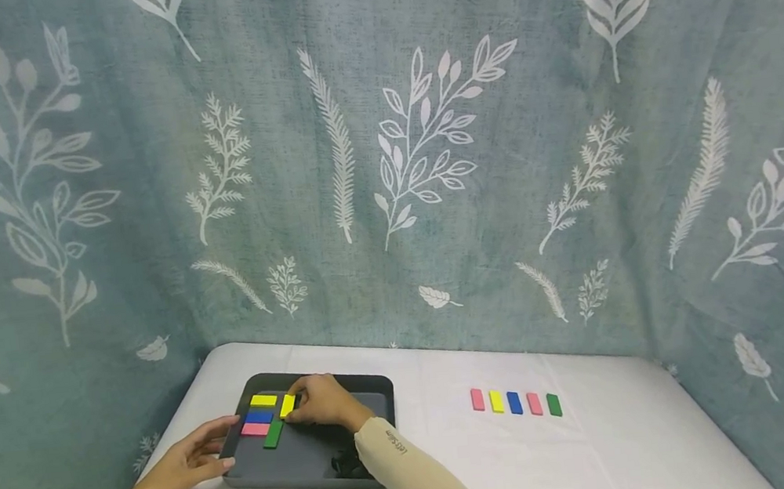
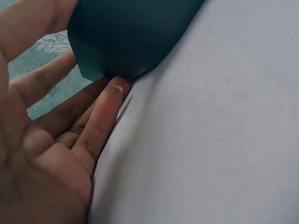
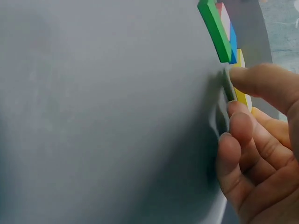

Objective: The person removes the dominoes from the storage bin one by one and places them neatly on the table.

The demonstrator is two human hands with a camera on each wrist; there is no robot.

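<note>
My right hand (image 1: 324, 402) reaches over the dark grey tray (image 1: 301, 477) and pinches a yellow block (image 1: 287, 406) between thumb and fingers. The block is just above a slanted green block (image 1: 273, 434). At the tray's left end lie another yellow block (image 1: 263, 400), a blue block (image 1: 260, 417) and a pink block (image 1: 255, 429), stacked in a column. My left hand (image 1: 189, 461) rests its thumb and fingertips against the tray's left rim, fingers spread. In the right wrist view, fingers partly hide the yellow blocks.
Right of the tray, a row of blocks lies on the white-covered table (image 1: 448, 459): pink (image 1: 477, 399), yellow (image 1: 496, 401), blue (image 1: 514, 403), pink (image 1: 534, 404) and green (image 1: 554, 405). A patterned curtain (image 1: 395, 276) hangs behind and at the sides.
</note>
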